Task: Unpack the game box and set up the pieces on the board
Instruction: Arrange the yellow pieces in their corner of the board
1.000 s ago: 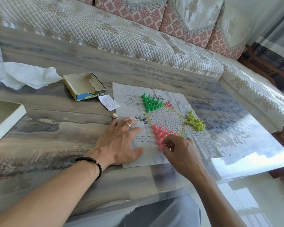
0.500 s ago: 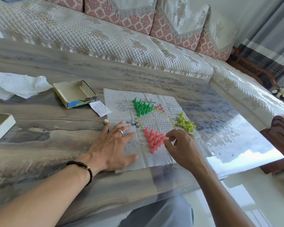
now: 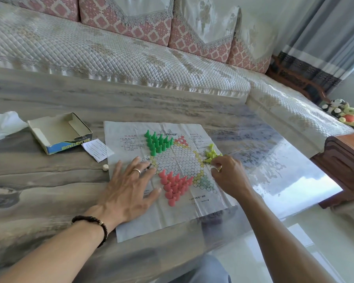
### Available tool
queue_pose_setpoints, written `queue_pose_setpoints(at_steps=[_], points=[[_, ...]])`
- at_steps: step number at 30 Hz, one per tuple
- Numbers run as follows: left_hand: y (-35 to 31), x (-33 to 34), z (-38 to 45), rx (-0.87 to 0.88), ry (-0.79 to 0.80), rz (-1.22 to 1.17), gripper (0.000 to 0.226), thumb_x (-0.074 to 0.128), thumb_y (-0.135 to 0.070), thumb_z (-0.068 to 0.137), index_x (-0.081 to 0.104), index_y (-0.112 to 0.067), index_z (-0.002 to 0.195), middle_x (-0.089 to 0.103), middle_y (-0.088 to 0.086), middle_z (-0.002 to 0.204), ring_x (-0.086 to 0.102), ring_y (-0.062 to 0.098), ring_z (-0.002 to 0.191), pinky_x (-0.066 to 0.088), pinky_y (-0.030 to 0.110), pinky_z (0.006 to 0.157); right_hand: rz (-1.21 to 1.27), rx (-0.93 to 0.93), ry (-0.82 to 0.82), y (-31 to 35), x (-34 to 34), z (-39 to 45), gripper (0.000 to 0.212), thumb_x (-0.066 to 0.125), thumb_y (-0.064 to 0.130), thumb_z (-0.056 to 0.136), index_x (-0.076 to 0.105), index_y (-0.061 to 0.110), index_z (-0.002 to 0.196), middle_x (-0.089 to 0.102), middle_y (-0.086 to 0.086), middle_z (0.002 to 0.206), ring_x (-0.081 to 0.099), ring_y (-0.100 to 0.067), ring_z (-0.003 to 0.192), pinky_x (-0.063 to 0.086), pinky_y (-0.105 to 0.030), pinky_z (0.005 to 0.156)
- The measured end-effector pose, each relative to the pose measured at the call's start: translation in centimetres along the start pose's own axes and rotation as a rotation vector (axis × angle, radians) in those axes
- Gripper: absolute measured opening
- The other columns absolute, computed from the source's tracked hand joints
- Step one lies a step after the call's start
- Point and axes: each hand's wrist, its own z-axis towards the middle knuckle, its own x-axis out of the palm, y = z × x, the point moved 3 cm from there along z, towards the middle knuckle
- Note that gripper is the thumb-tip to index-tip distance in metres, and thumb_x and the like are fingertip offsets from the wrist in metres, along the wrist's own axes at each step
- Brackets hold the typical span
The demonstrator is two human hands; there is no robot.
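Creased paper board [image 3: 192, 209] on glossy stone-patterned surface [image 3: 49, 180]. Left hand [image 3: 129, 188] flat, fingers spread, pressing it. Right hand [image 3: 229, 176] pinching among yellow-green plastic cone pegs [image 3: 212, 153].

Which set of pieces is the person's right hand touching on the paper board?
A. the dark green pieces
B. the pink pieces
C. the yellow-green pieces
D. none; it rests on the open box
C: the right hand has its fingertips at the loose yellow-green pieces on the right side of the paper board, away from the pink pieces and the dark green pieces.
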Motion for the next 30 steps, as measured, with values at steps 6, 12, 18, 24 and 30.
queue_pose_setpoints(at_steps=[6,12,18,24,30], points=[[0.0,0.1,-0.4,-0.009,-0.014,-0.009,0.083,0.006,-0.071,0.079,0.025,-0.031,0.150,0.017,-0.006,0.160,0.001,0.013,0.148,-0.005,0.046,0.119,-0.262,-0.132,0.031,0.4,1.0,3.5,0.027,0.060,0.010,0.086,0.070,0.018,0.110,0.064,0.000,0.111,0.055,-0.022,0.107,0.053,-0.039,0.077],[0.1,-0.1,-0.5,0.004,-0.039,-0.034,0.076,0.022,-0.069,0.085,0.030,-0.029,0.149,0.022,-0.004,0.159,0.004,0.015,0.148,-0.003,0.046,0.120,-0.381,-0.218,0.113,0.1,2.1,4.8,0.013,0.057,0.011,0.088,0.070,0.015,0.087,0.064,0.002,0.093,0.053,-0.018,0.097,0.046,-0.033,0.083],[0.0,-0.1,-0.5,0.001,-0.044,-0.058,0.072,0.029,-0.068,0.087,0.029,-0.030,0.149,0.018,-0.005,0.160,0.000,0.012,0.148,-0.006,0.044,0.120,0.084,-0.061,0.034,0.2,0.8,6.2,0.010,0.061,0.014,0.085,0.070,0.016,0.090,0.068,0.005,0.087,0.061,-0.012,0.084,0.053,-0.036,0.081],[0.0,-0.1,-0.5,-0.003,-0.063,-0.082,0.075,0.027,-0.068,0.084,0.028,-0.031,0.149,0.018,-0.007,0.160,-0.002,0.009,0.148,-0.008,0.043,0.119,0.302,0.036,0.042,0.7,1.2,7.7,0.022,0.060,0.009,0.087,0.072,0.015,0.104,0.069,0.004,0.091,0.063,-0.009,0.080,0.053,-0.028,0.079],[-0.1,-0.2,-0.6,-0.005,-0.080,-0.088,0.073,0.030,-0.067,0.087,0.027,-0.031,0.150,0.016,-0.008,0.160,-0.003,0.009,0.148,-0.009,0.042,0.119,0.356,0.092,0.039,0.3,2.0,8.5,0.012,0.067,0.006,0.083,0.071,0.017,0.084,0.070,0.008,0.076,0.066,-0.001,0.073,0.058,-0.023,0.072]])
